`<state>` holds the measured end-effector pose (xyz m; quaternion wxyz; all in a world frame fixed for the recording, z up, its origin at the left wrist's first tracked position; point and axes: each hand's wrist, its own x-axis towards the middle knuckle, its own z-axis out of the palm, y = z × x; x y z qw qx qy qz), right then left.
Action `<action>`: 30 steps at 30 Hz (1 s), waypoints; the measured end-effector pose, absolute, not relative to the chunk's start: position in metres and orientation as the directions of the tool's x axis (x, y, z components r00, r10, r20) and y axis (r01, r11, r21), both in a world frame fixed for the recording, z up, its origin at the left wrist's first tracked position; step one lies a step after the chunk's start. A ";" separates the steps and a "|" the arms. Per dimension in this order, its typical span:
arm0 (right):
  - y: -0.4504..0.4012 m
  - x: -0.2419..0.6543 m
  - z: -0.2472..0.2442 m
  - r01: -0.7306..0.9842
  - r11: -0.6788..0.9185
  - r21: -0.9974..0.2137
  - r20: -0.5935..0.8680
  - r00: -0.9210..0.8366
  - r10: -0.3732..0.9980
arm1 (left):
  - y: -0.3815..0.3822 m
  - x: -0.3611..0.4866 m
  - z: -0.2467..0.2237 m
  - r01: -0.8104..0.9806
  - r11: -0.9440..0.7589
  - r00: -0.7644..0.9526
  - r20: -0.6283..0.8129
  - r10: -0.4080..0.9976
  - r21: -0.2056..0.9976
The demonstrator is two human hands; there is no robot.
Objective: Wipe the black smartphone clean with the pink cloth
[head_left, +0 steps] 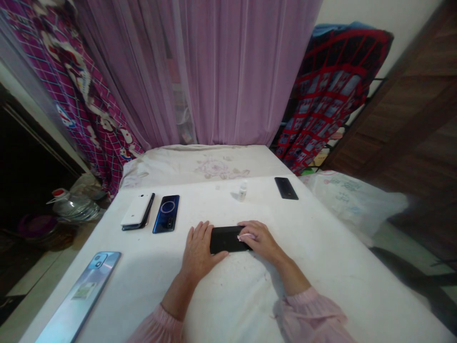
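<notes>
Left grip [198,248] spread, holding phone [226,240] by left end; right grip [262,241] pinching pale wad [246,237].

Sheer purple curtains [239,71] hang beyond the tabletop [335,276], with magenta checked fabric [91,95] hanging at their left and red-and-black patterned cloth [321,100] draped to their right. A red-capped clear jug [80,207] stands low at the left beside a purple-lidded container [37,226]; a whitish plastic bag [357,200] slumps by the tabletop's right edge, near brown wooden panelling [410,109]
</notes>
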<state>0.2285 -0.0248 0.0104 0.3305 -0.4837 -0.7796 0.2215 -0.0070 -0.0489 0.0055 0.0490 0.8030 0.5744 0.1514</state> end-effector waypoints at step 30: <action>-0.006 0.220 0.005 0.737 0.399 -0.545 0.342 -0.239 0.909 | -0.051 0.002 0.001 0.876 -0.453 0.400 0.277 0.874 0.166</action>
